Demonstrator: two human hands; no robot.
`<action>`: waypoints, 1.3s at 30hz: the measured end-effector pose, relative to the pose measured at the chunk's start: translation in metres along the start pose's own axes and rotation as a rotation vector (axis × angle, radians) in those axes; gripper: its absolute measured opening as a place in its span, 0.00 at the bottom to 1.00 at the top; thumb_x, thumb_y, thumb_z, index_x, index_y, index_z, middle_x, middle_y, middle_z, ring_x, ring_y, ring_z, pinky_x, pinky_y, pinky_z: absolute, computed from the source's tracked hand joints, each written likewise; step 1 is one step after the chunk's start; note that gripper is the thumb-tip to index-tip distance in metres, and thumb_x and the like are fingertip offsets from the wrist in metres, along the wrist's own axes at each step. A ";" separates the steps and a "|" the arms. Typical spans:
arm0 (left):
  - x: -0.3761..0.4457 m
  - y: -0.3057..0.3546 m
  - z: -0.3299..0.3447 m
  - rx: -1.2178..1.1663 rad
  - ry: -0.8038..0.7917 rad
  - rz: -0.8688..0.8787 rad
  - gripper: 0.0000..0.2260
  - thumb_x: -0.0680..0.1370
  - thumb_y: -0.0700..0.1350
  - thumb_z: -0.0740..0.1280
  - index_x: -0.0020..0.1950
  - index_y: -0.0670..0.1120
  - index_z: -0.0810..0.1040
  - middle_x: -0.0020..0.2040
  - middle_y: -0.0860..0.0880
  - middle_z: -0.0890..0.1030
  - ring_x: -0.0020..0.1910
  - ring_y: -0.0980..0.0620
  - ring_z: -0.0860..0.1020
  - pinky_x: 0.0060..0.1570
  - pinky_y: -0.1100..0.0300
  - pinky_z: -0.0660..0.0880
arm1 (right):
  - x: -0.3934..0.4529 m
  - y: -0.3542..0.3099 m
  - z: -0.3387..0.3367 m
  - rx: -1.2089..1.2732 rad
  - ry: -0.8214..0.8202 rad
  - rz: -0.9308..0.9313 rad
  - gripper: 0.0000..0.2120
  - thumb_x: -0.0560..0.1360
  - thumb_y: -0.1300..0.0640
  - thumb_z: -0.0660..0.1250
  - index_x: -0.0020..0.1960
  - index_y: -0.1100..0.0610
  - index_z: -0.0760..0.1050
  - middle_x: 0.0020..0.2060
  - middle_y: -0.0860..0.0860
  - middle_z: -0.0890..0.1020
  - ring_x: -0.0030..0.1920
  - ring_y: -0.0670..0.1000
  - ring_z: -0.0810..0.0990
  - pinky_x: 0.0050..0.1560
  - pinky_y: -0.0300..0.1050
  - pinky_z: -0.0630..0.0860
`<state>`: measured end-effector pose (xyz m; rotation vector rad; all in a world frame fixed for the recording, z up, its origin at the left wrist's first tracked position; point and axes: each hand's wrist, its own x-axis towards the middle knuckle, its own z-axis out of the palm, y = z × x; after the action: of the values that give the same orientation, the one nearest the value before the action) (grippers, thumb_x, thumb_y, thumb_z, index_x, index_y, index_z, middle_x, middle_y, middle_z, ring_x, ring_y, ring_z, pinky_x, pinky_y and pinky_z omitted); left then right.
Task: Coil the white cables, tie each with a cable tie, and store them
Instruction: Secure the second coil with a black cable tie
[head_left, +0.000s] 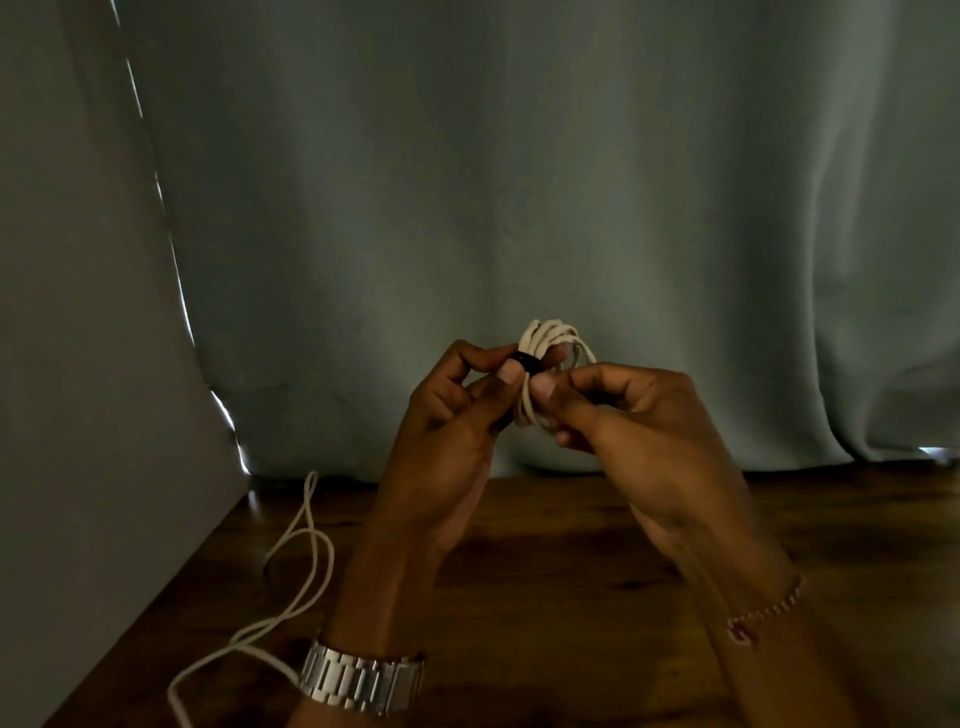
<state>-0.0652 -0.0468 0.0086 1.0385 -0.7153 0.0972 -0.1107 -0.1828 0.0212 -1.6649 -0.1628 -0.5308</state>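
Both hands are raised above the tabletop, working on one coiled cable. The left hand pinches a black tie wrapped round the coil, while the right hand grips the loops themselves. This one looks nearly tied. A second white cable lies loose at the left, not yet coiled, and I see nothing stored.

Loose white cable sprawls on left part of counter, in way there. Curtain blocks back. Wall blocks left. Open counter room on right and under raised hands.
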 end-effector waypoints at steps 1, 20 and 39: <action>0.000 0.000 0.000 -0.004 -0.006 0.007 0.05 0.77 0.41 0.65 0.51 0.41 0.74 0.55 0.43 0.85 0.59 0.46 0.82 0.62 0.53 0.76 | 0.000 0.000 0.000 0.055 -0.008 0.023 0.05 0.72 0.50 0.74 0.45 0.51 0.86 0.39 0.46 0.87 0.41 0.45 0.85 0.47 0.41 0.82; -0.001 0.000 -0.005 0.020 -0.011 -0.039 0.11 0.76 0.44 0.65 0.54 0.38 0.74 0.54 0.40 0.84 0.55 0.44 0.83 0.58 0.50 0.77 | -0.002 0.001 0.009 -0.078 0.221 -0.357 0.18 0.66 0.49 0.79 0.50 0.54 0.78 0.38 0.48 0.84 0.36 0.45 0.85 0.31 0.38 0.80; -0.003 0.006 -0.027 0.377 -0.114 -0.075 0.09 0.81 0.39 0.64 0.56 0.35 0.78 0.47 0.37 0.85 0.46 0.41 0.84 0.48 0.52 0.79 | 0.006 0.000 -0.012 -0.593 -0.062 -0.451 0.02 0.77 0.53 0.70 0.47 0.46 0.79 0.44 0.40 0.76 0.46 0.35 0.75 0.45 0.23 0.68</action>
<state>-0.0566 -0.0214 0.0030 1.4389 -0.7777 0.1114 -0.1082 -0.1956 0.0253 -2.2377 -0.4687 -0.9313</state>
